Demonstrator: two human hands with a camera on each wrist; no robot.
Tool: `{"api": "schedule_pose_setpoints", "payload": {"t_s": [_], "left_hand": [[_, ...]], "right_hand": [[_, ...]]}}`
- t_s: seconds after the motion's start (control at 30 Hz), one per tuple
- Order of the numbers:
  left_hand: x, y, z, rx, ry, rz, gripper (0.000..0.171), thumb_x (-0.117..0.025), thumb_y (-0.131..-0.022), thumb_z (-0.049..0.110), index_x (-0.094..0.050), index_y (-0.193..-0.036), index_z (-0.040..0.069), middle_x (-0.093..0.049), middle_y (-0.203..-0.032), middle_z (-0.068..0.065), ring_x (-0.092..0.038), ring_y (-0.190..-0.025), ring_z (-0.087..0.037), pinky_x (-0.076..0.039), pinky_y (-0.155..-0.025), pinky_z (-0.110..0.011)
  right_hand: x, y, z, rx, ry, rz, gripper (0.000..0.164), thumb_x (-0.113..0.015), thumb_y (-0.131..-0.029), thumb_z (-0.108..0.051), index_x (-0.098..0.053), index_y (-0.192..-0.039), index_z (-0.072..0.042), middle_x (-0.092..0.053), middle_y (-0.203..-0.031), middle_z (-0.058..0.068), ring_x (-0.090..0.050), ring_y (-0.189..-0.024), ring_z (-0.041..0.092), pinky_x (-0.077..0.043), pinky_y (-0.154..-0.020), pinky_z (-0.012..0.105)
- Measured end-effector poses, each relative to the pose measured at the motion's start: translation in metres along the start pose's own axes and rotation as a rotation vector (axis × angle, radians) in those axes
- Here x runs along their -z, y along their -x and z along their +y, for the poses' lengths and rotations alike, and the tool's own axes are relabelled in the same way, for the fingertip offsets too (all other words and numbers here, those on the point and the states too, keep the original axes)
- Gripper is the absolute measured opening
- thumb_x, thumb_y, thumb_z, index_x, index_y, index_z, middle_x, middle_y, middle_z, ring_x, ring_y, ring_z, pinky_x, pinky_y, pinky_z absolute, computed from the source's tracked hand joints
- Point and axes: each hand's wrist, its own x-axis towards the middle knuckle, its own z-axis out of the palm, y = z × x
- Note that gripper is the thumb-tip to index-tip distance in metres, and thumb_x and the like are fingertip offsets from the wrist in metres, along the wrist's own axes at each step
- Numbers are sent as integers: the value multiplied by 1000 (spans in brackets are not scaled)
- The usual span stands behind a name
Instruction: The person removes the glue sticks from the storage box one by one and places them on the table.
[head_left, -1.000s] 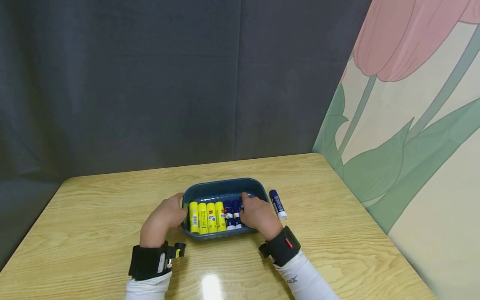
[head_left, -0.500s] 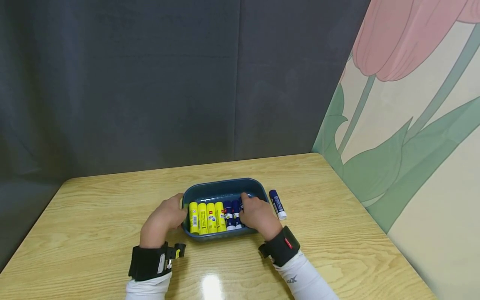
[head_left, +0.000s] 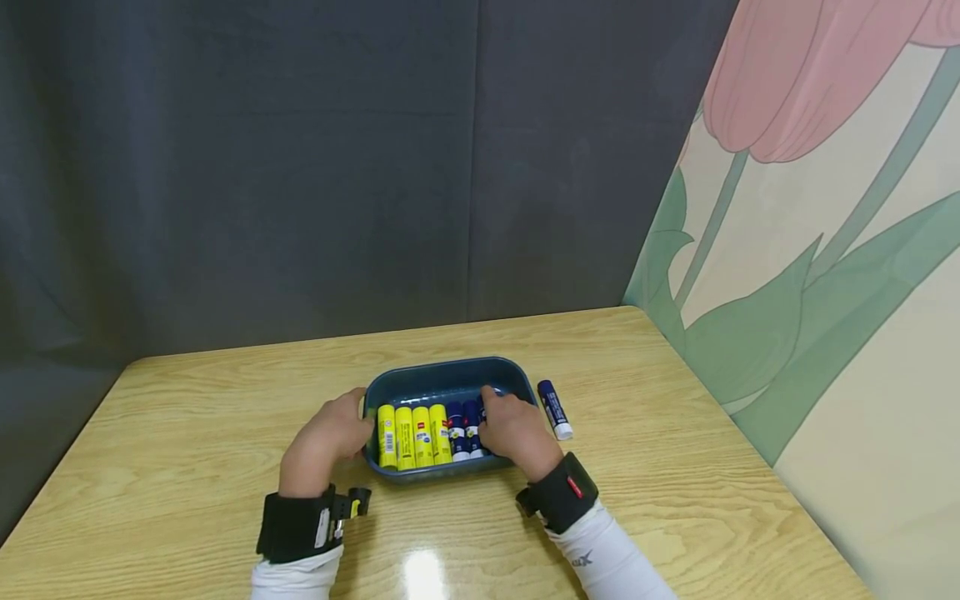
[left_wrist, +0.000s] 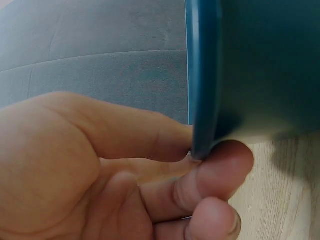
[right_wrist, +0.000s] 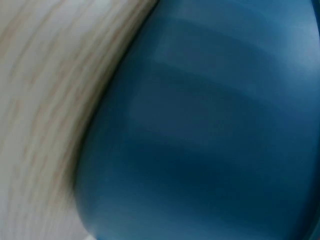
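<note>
A dark blue plastic bin (head_left: 427, 379) sits on the table with a row of glue sticks inside. Several yellow glue sticks (head_left: 405, 437) lie side by side on the left, and blue glue sticks (head_left: 457, 432) with white ends lie to their right. My left hand (head_left: 333, 433) pinches the bin's left rim (left_wrist: 205, 75) between thumb and fingers. My right hand (head_left: 521, 433) reaches into the bin's right part, its fingers on a mostly hidden blue glue stick (head_left: 482, 407). The right wrist view holds only the bin's outer wall (right_wrist: 200, 125) and some table.
One more blue glue stick (head_left: 555, 410) lies on the wooden table (head_left: 187, 433) just right of the bin. A dark curtain (head_left: 300, 167) hangs behind the table, and a wall with painted tulips (head_left: 840, 250) stands to the right.
</note>
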Motion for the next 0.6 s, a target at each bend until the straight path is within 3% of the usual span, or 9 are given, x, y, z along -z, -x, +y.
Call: {"api": "schedule_pose_setpoints", "payload": {"t_s": [0.17, 0.47, 0.6], "left_hand": [[1, 1, 1, 3, -1, 1, 63, -47, -98, 11, -25, -156, -2, -58, -86, -13, -48, -51, -19, -39, -51, -29], [2, 3, 3, -17, -8, 14, 62, -47, -97, 10, -27, -154, -4, -60, -99, -17, -49, -51, -18, -39, -50, -29], [2, 4, 4, -17, -8, 8, 63, -46, -97, 10, -26, -154, -4, -59, -92, -15, -46, -49, -16, -38, -48, -28]], "right_hand": [[0, -1, 0, -6, 10, 5, 58, -66, -93, -24, -48, -146, -9, -67, -124, 17, -65, -92, 24, -56, -71, 43], [2, 2, -1, -6, 1, 2, 57, -64, -94, -21, -47, -147, -8, -65, -127, 17, -66, -100, 26, -56, -79, 45], [3, 3, -1, 3, -5, 8, 57, -63, -94, -19, -47, -147, -7, -66, -126, 17, -67, -99, 26, -57, -76, 44]]}}
